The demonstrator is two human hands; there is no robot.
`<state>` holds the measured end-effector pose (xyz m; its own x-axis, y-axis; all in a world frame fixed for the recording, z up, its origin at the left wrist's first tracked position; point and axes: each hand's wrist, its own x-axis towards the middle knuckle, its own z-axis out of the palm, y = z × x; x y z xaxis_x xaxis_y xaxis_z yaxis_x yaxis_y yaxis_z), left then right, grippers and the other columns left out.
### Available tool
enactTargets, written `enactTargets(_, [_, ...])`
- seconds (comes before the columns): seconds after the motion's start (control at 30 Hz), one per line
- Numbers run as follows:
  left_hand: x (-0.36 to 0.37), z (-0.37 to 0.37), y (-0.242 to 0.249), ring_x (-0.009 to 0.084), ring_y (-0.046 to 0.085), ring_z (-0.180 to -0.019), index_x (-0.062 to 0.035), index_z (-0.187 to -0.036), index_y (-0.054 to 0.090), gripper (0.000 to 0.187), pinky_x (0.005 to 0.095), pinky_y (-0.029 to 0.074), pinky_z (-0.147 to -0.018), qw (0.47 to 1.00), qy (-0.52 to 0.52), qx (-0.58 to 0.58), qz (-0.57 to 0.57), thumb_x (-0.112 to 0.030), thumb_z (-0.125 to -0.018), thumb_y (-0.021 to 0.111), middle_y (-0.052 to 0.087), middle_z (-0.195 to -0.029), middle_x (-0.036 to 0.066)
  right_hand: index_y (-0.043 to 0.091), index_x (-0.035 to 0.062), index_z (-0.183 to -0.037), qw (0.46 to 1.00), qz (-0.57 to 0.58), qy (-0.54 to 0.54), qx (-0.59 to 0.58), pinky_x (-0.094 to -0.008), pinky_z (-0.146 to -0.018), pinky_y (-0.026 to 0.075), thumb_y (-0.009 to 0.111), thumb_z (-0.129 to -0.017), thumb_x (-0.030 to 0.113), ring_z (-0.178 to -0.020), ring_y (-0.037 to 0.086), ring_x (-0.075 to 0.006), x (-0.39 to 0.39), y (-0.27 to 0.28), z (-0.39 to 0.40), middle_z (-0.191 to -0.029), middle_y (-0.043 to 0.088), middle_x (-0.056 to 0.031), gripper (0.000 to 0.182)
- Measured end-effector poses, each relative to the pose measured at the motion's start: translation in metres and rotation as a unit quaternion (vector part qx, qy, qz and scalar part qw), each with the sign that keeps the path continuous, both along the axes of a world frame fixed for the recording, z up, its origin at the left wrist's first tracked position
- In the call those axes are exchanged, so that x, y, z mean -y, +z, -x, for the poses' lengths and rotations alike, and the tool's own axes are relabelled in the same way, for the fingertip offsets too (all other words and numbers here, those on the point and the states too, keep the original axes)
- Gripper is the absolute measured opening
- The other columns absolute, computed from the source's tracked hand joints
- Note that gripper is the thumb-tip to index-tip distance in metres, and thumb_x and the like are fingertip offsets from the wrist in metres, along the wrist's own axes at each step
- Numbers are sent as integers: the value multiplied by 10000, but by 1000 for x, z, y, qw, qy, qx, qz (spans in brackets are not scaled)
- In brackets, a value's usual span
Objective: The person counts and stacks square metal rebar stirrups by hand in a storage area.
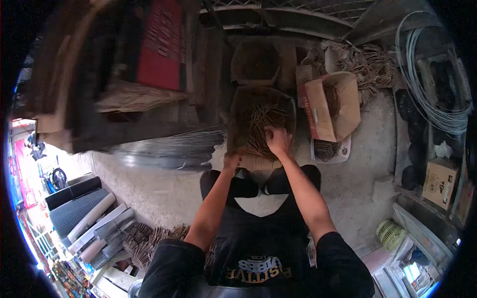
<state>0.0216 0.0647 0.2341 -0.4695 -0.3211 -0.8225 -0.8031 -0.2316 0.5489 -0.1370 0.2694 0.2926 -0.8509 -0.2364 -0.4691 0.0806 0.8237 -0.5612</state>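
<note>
A box (231, 121) stands on the floor in front of my knees, with a loose heap of thin brown rods (263, 121), like rusty nails or cut wire, inside. My right hand (279, 140) is over the right part of the heap, its fingers curled down in a pinch close to the rods. What lies between those fingertips is too small to name. My left hand (232, 161) is at the box's near left corner, lower than the right one. Its fingers are bent together, and their contents are hidden.
An open cardboard box (318, 111) stands on a white tray (343, 151) of brown rods at right. Bundled rods (367, 67) lie behind it. Left are a wire bundle (174, 149) and mesh rolls (79, 213). A wire coil (412, 64) hangs right.
</note>
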Motion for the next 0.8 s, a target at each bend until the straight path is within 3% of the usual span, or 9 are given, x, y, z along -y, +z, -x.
enactTargets(0.03, [11,3,-46,148,532,-622,-89,-1178,732,268,368,441,-576,1000,-1,2,-1,-304,-1054,632,675,-810,49,727,255,-1327,999,-32,27,2,-691,-1109,324,662,-1000,246,-1366,518,-368,5,-48,9,-1360,657,-106,333])
enactTargets(0.17, [27,40,-163,159,543,-674,-83,-1204,713,273,369,447,-611,999,38,-14,-18,-292,-1054,623,672,-860,53,673,241,-1414,993,-86,85,7,-671,-1125,325,649,-1009,237,-1423,462,-383,45,-94,40,-1458,594,-152,406])
enactTargets(0.33, [33,62,-268,173,556,-739,-74,-1237,689,283,371,455,-656,996,72,-13,-48,-276,-1055,611,668,-921,59,582,86,-1485,979,-119,134,-99,-661,-1130,327,659,-1009,243,-1444,423,-397,80,-182,59,-1524,505,-218,506])
enactTargets(0.43, [34,65,-303,182,564,-779,-69,-1256,675,291,372,460,-682,993,92,-12,-67,-267,-1055,604,666,-958,62,604,40,-1443,966,-135,164,-147,-642,-1125,343,667,-1007,253,-1429,437,-406,85,-203,64,-1515,511,-227,489])
enactTargets(0.57, [26,57,-326,193,574,-831,-63,-1282,656,303,373,466,-717,989,118,-12,-85,-254,-1055,595,663,-1007,67,653,57,-1392,955,-136,160,-210,-638,-1117,356,676,-996,212,-1394,476,-391,84,-214,67,-1458,569,-201,425])
enactTargets(0.63, [23,56,-333,198,580,-857,-59,-1295,646,310,374,469,-735,987,128,-12,-92,-248,-1055,591,662,-1031,69,700,81,-1326,954,-140,149,-217,-638,-1119,355,679,-988,170,-1275,588,-349,86,-214,72,-1256,684,-162,350])
enactTargets(0.67, [21,55,-335,201,582,-870,-58,-1302,642,314,374,470,-744,986,133,-11,-96,-245,-1055,588,661,-1044,70,700,81,-1326,953,-142,147,-223,-638,-1119,355,679,-988,170,-1275,588,-349,86,-209,73,-1256,684,-162,350])
enactTargets(0.8, [18,52,-336,212,593,-922,-51,-1328,622,330,375,476,-779,983,153,-17,-103,-232,-1056,579,658,-1093,74,747,92,-1161,962,-159,170,-141,-637,-1099,341,680,-981,154,-1020,671,-322,85,-187,76,-963,710,-128,202])
